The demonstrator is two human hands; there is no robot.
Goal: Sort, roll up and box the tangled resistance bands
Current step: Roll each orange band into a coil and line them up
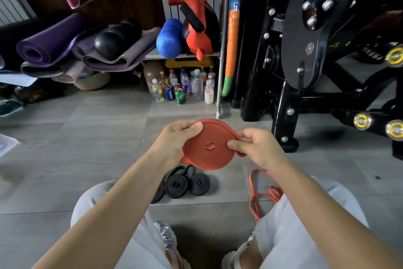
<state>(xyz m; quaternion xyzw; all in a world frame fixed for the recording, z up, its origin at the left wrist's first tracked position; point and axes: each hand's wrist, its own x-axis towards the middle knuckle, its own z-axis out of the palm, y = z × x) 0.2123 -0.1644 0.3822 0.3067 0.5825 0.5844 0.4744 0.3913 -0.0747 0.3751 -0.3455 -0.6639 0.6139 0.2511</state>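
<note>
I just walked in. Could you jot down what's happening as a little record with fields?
Being rolled: wide orange band, wound into a flat coil
Left hand: grips the coil's left edge, thumb on top
Right hand: pinches the coil's right edge
Already rolled: black bands on the floor, below the hands
Not rolled: thin red band, on the floor at right
Box: none in view
</note>
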